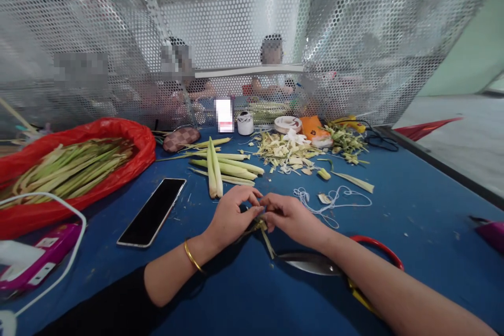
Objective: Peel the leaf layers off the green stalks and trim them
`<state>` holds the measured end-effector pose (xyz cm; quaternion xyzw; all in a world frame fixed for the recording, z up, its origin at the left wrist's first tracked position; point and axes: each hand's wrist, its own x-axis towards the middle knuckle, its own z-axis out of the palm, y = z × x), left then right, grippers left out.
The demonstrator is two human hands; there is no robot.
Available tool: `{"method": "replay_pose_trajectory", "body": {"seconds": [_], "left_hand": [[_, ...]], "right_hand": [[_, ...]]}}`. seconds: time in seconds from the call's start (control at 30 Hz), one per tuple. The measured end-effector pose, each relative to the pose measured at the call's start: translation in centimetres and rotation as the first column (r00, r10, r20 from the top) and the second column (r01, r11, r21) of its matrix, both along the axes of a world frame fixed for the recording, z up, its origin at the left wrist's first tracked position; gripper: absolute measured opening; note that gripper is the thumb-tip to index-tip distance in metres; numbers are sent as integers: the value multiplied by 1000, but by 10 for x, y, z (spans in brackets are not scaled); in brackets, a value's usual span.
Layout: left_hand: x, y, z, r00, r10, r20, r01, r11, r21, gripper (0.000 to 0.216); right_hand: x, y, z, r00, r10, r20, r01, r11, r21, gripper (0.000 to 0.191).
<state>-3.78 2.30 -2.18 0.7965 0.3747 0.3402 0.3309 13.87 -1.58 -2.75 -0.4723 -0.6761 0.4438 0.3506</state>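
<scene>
My left hand (230, 215) and my right hand (289, 216) meet over the blue table (413, 210), fingers pinched together on a small folded strip of green leaf (260, 226). A loose end of the strip trails toward me. Under my right forearm lie scissors with red and yellow handles (315, 263). A few pale green stalks (220, 168) lie just beyond my hands. A loop of white string (334, 200) rests to the right of them.
A black phone (153, 212) lies left of my hands. A red bag of leaf strips (74, 165) fills the left side. Cut scraps (289, 151), tape rolls (246, 123) and an orange packet (313, 127) sit by the perforated metal screen (252, 37); people sit behind it.
</scene>
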Motion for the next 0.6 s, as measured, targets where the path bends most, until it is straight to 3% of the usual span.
{"method": "replay_pose_trajectory", "body": {"seconds": [0.23,0.33,0.5,0.6], "left_hand": [[8,-8,11,994,100,45,-101,995,24,11],[14,-9,24,990,121,76,-121,993,4,4],[16,-6,40,893,384,235,-348,920,-181,37],[16,-9,35,925,334,182,-234,877,-421,37]], "right_hand": [[-3,0,1,959,-32,-281,-11,989,-151,12],[-2,1,4,944,-63,-325,17,990,-142,13],[7,5,16,884,-233,-405,222,972,-75,20],[9,7,19,864,-264,-429,276,960,-34,24]]}}
